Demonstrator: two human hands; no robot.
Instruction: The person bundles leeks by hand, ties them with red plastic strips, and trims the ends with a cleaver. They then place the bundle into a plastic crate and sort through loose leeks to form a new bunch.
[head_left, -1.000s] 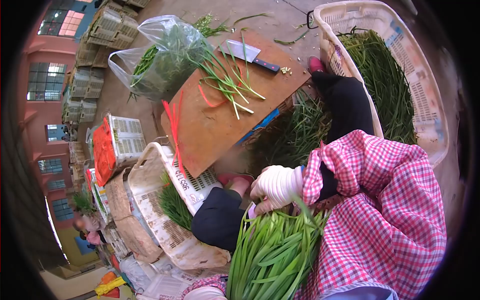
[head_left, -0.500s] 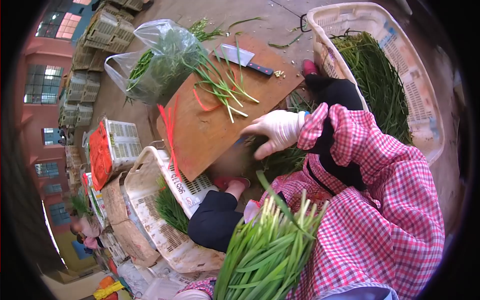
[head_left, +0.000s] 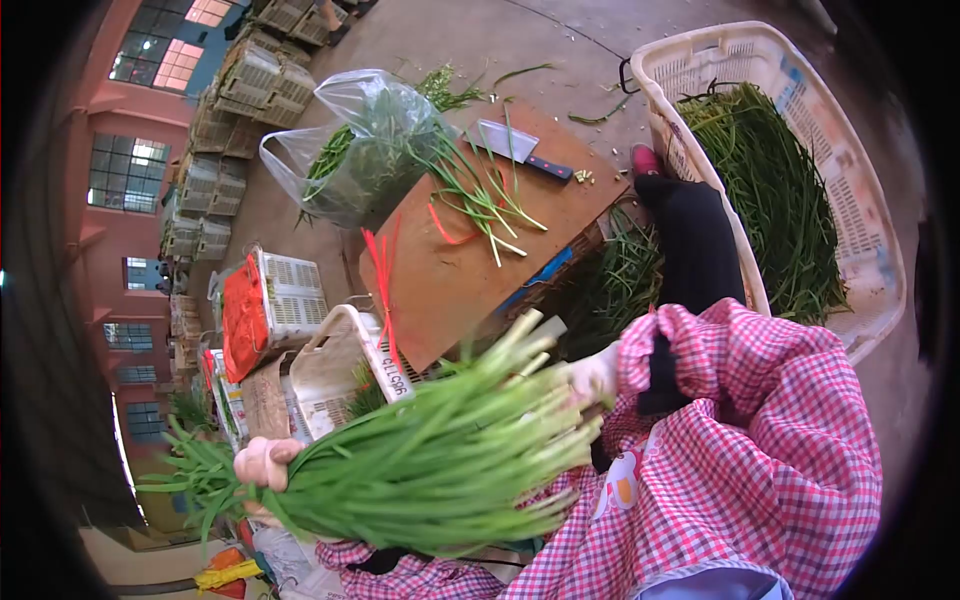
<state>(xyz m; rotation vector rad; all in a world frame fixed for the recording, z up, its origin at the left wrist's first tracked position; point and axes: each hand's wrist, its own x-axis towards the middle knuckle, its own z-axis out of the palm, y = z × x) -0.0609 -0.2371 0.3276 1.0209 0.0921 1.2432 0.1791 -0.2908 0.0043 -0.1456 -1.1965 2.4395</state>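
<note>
A large bunch of green stalks (head_left: pixel 430 450) lies across my front, pale ends to the right and leafy tips to the left. My left hand (head_left: pixel 266 466) is wrapped round its leafy part. At the pale ends is my right hand (head_left: pixel 592 376), in a whitish covering, blurred and with its fingers hidden behind the stalks. Beyond the bunch, a brown board (head_left: pixel 440 290) carries a cleaver (head_left: pixel 520 146), a few loose green stalks (head_left: pixel 478 205) and red ties (head_left: pixel 380 275).
On the right stands a white crate (head_left: pixel 880 240) full of greens. A clear plastic bag (head_left: pixel 375 165) of greens sits behind the board. Another white crate (head_left: pixel 325 375) is at the left, with a red-covered crate (head_left: pixel 290 300) beyond. Stacked crates (head_left: pixel 262 80) line the back left.
The bunch has risen from low in the view and turned sideways, with my left hand now visible round it. My right hand has moved down from beside the board to the pale ends. The view has shifted.
</note>
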